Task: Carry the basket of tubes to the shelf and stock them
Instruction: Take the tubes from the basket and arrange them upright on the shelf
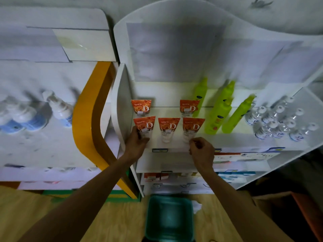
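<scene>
Several orange-and-white tubes stand cap-down on the white shelf (pixel 174 145): two at the back (pixel 141 106) (pixel 189 106) and three in front. My left hand (pixel 137 143) grips the lower part of the front-left tube (pixel 144 125). The front-middle tube (pixel 168 129) stands free. My right hand (pixel 201 151) is curled just below the front-right tube (pixel 193 127), its fingertips at the tube's cap; whether they touch is unclear. The teal basket (pixel 168 219) sits on the wooden floor below the shelf, and I see no tubes in it.
Green spray bottles (pixel 218 112) stand to the right of the tubes, then clear bottles (pixel 277 123) further right. White-and-blue bottles (pixel 61 110) fill the neighbouring unit at left, past an orange curved panel (pixel 83 123). Lower shelves hold boxes (pixel 157 176).
</scene>
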A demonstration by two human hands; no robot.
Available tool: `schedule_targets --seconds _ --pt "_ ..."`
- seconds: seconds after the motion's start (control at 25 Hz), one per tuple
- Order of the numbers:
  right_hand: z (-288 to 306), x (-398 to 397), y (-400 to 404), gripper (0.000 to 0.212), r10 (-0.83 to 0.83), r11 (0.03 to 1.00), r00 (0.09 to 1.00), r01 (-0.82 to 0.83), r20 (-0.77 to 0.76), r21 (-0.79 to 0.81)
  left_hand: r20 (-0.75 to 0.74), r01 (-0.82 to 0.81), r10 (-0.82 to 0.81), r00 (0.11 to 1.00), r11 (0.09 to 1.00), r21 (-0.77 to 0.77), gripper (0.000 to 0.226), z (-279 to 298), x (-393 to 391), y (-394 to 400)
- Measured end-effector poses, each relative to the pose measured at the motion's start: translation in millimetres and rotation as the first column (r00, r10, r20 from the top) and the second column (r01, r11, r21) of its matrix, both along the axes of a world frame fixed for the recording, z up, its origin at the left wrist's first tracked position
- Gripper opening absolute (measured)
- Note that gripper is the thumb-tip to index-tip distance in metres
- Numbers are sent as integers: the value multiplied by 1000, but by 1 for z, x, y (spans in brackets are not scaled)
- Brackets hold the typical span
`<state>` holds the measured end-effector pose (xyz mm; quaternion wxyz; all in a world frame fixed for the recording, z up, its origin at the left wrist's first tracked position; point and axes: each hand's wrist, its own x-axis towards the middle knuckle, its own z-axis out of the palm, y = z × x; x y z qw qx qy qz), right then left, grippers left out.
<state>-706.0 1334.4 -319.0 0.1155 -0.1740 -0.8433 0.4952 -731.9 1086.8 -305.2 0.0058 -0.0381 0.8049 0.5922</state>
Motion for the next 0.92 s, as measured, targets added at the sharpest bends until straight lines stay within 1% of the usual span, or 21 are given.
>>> schedule_targets --seconds 0.08,0.12,0.2,0.24,0.32,0.44,0.56,0.64,0.76,0.92 --pt "5 -3 3 7 -39 999 999 39 -29 16 7 3 -3 1000 1000 15 52 0 -1 0" --pt "9 -5 5 9 -60 998 997 60 -42 9 12 -10 10 1000 1000 29 55 2 -1 2" --pt "18 -10 8 25 -84 996 994 81 -66 -49 30 -68 66 997 995 71 63 11 4 6" --pt "22 -12 8 34 -71 994 996 65 -59 -88 35 -93 90 995 991 92 64 15 5 7" --pt "26 -16 9 50 -3 989 1000 1 -13 -151 67 -106 98 993 986 126 60 18 2 7" --pt "25 -19 11 68 99 980 995 -98 -1 -176 58 -90 87 995 994 57 45 18 0 8" --pt "29 -18 14 80 195 962 980 -182 43 -205 59 -76 74 995 997 28 45 17 -1 7" --pt "30 -20 16 82 258 946 962 -234 84 -222 70 -52 51 996 999 15 45 18 -1 4" --pt "31 -24 16 78 283 946 953 -257 112 -198 71 -24 25 997 1000 -4 47 20 -1 2" --pt "27 -29 14 62 254 965 958 -242 133 -100 81 -16 18 997 1000 -24 49 19 1 1"
